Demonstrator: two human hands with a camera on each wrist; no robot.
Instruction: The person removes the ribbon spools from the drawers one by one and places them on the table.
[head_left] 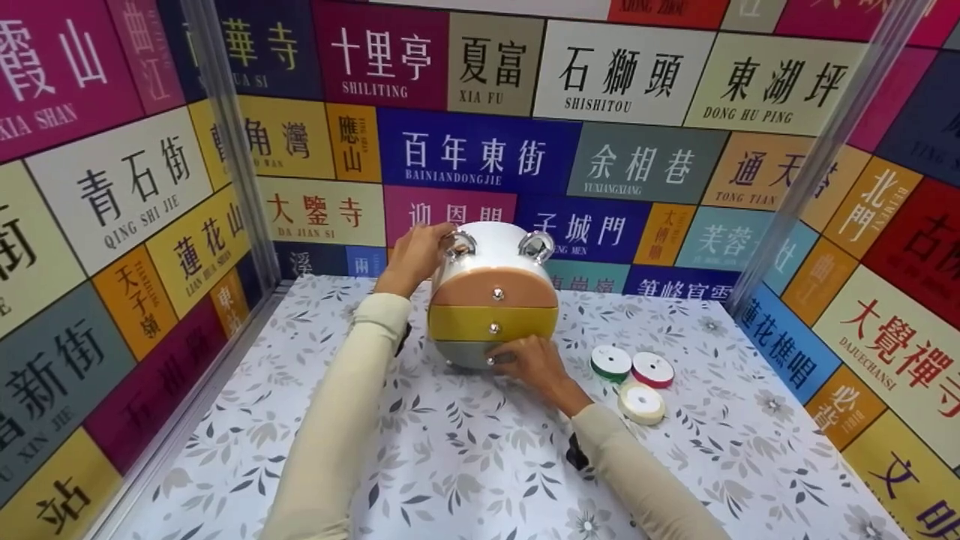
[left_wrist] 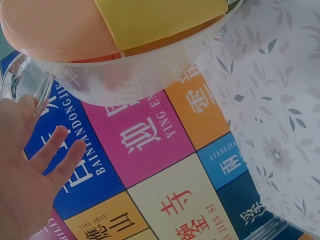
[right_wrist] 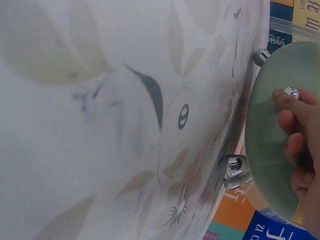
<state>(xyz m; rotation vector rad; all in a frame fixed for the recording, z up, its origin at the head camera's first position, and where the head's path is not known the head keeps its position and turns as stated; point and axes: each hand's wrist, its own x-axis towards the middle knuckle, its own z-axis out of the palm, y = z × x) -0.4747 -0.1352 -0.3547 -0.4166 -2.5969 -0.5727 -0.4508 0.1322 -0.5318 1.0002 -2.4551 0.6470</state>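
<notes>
A small rounded drawer box (head_left: 480, 251) stands on the table, with an orange top drawer (head_left: 465, 289), a yellow middle drawer (head_left: 457, 324) and a green bottom drawer (head_left: 461, 354). Each front has a shiny round knob. My left hand (head_left: 415, 259) grips the clear ear (left_wrist: 25, 82) at the box's upper left; in the left wrist view two of its other fingers stick out free. With its fingertips, my right hand (head_left: 534, 367) pinches the knob (right_wrist: 291, 92) of the green drawer, its other fingers bent below. All three drawers look closed in the head view.
Three ribbon spools lie right of the box: a green one (head_left: 611, 363), a red one (head_left: 653, 369) and a cream one (head_left: 642, 403). A leaf-patterned cloth (head_left: 465, 472) covers the table. Walls with colourful sign panels (head_left: 480, 154) enclose the back and sides.
</notes>
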